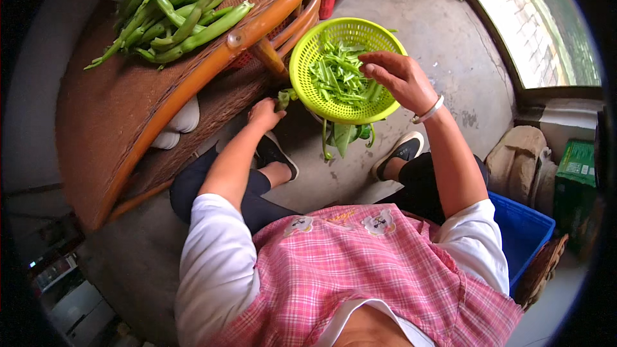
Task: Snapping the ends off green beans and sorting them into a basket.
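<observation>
Between my feet stands a yellow-green plastic colander [301,91] with cut pieces of green stalk [337,74] in it. My right hand [402,79] hovers over its right side, thumb and fingers a little apart, with nothing visible between them. Left of the colander, my left hand [266,115] is closed around a short piece of green stalk [284,100], whose end points to the rim. Green leaves and curling stems [344,137] stick out beneath the colander; what they lie in is mostly hidden.
A heap of thick green stalks [178,19] lies on a curved woven rattan table [111,120] with a lower shelf. Pale shoes [183,118] show under its top. A blue plastic bin [523,231], stone-like blocks [516,164] and a green box [576,168] stand at my right.
</observation>
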Demonstrator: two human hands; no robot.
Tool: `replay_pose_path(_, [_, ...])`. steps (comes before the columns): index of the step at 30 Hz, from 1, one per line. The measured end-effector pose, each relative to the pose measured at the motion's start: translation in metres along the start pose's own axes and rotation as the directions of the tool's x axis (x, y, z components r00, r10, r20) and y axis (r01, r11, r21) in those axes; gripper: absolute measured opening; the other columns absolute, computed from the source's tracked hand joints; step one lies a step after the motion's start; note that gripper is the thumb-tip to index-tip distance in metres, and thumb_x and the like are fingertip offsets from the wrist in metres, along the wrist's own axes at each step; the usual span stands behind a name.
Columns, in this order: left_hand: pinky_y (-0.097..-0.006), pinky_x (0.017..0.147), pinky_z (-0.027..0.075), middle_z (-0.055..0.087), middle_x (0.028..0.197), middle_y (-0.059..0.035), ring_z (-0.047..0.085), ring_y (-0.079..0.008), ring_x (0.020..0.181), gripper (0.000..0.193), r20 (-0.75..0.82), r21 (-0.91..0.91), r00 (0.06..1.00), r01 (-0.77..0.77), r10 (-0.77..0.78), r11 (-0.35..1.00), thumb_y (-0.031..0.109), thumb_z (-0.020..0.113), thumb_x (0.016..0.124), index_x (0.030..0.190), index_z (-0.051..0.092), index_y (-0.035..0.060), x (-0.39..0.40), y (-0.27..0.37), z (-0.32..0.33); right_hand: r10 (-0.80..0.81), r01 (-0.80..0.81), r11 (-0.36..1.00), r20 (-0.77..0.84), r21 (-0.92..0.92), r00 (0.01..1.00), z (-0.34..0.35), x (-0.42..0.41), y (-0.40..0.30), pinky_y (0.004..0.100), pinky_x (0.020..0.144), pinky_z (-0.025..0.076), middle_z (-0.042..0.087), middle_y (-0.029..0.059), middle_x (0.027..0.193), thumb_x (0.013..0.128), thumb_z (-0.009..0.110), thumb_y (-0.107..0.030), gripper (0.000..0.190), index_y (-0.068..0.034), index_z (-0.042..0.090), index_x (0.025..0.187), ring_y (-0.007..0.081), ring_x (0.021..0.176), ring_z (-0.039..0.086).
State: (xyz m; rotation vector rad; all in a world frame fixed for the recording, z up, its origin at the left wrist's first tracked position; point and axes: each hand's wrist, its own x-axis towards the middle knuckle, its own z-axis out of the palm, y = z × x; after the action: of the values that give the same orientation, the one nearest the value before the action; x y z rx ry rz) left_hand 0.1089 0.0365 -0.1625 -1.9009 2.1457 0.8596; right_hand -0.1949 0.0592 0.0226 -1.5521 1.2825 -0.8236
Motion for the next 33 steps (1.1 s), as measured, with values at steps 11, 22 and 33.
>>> replay_pose_path(11, [-0.0314,0.064,0.046,0.063,0.073,-0.0115,0.061,-0.0188,0.067,0.037,-0.125,-0.416,0.904,-0.421,0.408,0.806,0.033,0.066,0.067,0.088,0.062,0.0031,-0.105,0.095,-0.13,-0.261,0.261,0.965,0.025,0.001,0.965,0.028,-0.013,-0.018,0.0301,0.068,0.048,0.063,0.014,0.083,0.076,0.062,-0.021,0.03,0.0,0.059,0.097,0.0205,0.073,0.062])
replay_pose_path(22, [-0.0332,0.068,0.047,0.061,0.089,-0.0112,0.06,-0.021,0.076,0.037,-0.284,-0.508,0.774,-0.623,0.566,0.596,0.022,0.064,0.073,0.103,0.053,0.0032,-0.082,0.171,-0.111,-0.271,0.261,0.936,-0.008,-0.236,0.963,0.011,-0.015,-0.034,0.0275,0.06,0.046,0.059,0.0104,0.074,0.073,0.064,-0.018,0.027,0.002,0.058,0.09,0.0153,0.067,0.057])
replay_pose_path(33, [-0.0331,0.06,0.046,0.062,0.072,-0.014,0.062,-0.0247,0.069,0.023,-0.262,-0.492,0.806,-0.585,0.532,0.644,0.024,0.064,0.073,0.084,0.061,0.0043,-0.057,0.189,-0.095,-0.152,0.137,0.947,-0.031,-0.292,0.988,-0.005,-0.008,-0.012,0.0272,0.056,0.043,0.057,0.0085,0.069,0.071,0.067,-0.025,0.031,0.001,0.058,0.086,0.0139,0.063,0.053])
